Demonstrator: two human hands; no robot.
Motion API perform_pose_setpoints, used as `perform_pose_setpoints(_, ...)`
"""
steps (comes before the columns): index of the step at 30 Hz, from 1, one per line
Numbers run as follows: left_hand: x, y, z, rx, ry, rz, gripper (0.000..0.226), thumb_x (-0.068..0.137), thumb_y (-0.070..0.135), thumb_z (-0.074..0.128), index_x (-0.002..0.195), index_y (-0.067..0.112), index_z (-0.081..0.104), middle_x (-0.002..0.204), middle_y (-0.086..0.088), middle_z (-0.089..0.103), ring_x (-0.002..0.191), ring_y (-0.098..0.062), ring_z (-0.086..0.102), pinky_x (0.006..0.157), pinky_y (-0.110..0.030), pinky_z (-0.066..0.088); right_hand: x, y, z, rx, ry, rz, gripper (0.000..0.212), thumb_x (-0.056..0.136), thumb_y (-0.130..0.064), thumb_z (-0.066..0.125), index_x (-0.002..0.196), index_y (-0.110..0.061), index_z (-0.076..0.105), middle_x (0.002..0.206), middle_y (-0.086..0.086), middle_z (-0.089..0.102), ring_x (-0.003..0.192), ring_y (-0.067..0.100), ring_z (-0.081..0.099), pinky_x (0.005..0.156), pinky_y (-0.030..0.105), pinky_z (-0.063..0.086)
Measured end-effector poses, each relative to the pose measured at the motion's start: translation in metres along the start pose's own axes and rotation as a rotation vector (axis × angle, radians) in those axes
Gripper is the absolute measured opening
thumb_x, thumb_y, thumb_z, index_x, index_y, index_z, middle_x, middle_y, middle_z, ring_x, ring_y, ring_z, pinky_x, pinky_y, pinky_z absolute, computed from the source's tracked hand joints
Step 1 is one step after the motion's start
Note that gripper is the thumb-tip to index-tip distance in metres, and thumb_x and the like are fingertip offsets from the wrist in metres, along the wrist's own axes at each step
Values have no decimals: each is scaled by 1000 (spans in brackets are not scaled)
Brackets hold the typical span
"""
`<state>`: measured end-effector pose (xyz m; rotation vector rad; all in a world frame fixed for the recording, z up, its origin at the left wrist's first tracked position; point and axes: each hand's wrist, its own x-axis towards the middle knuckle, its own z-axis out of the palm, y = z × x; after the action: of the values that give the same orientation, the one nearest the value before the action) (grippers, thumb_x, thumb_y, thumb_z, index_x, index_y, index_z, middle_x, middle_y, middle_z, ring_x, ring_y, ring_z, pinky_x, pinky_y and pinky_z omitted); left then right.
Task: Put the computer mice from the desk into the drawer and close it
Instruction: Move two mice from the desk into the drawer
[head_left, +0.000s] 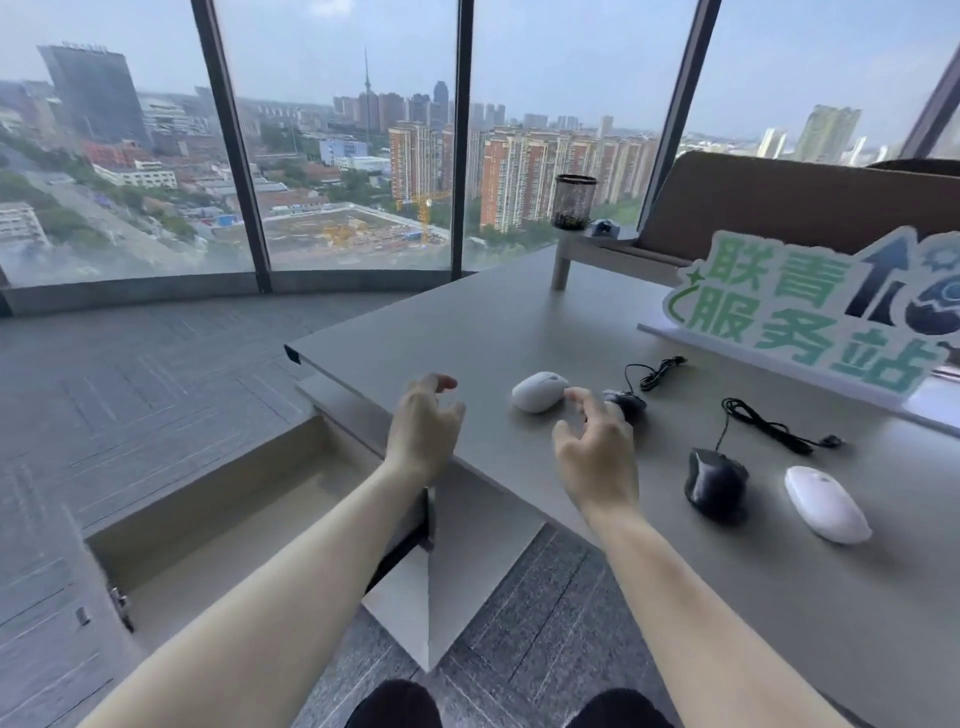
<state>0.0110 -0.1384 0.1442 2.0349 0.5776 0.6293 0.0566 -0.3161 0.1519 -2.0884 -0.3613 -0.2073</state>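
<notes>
1. The left hand (423, 423) is in the air over the near edge of the grey bench (519, 322). Its fingers are spread and a bit curled, and it holds nothing.
2. The right hand (597, 447) is over the bench too. Its fingers are loose and apart, and it holds nothing.
3. A round white mouse (540, 391) lies on the bench just past the right hand's fingertips. I cannot tell if a finger touches it.
4. A small dark mouse (628, 402) lies right beside the white one, partly hidden by the right hand. Its black cord (654, 371) lies bunched on the bench behind it.
5. A big black mouse (716, 483) lies further right on the bench. Its cord (769, 426) curls away behind it.
6. A flat white mouse (826, 504) lies just beside the big black one, on its right.
7. The drawer (218, 525) is pulled open, low down on the left, under the left arm. No mouse shows in the part I can see.
8. A green and white sign (810, 312) stands at the back of the bench.
9. A black mesh cup (575, 200) stands on a small raised shelf (613, 249) by the window.
</notes>
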Motion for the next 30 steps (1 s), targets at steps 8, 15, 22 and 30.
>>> perform_pose_setpoints(8,51,21,110,227,-186,-9,65,85,33,57,146,23,37,151,-14,37,136,-32,38,111,-38,32,78,55,-5,-461,-213,186,65,91,-45,48,150,-43,23,165,9,5,140,42,24,114,47,25)
perform_pose_setpoints(15,63,14,139,515,-119,75,59,86,43,53,143,35,38,143,-2,49,133,-27,40,107,-38,30,93,66,16,-618,-140,125,45,86,-49,56,126,-27,51,145,14,34,122,43,41,102,45,36)
perform_pose_setpoints(22,39,9,79,163,92,25,71,81,32,61,146,18,34,129,-16,52,120,-34,49,95,-39,42,73,42,9,-246,-50,-81,33,85,-10,52,116,-20,58,138,10,47,111,43,47,95,39,37)
perform_pose_setpoints(30,-12,-28,-78,36,460,-77,67,83,26,64,143,17,37,131,-8,49,94,-14,45,76,-29,36,5,-97,26,395,-69,-282,51,85,-16,52,135,-25,53,133,-6,55,123,11,50,106,27,38)
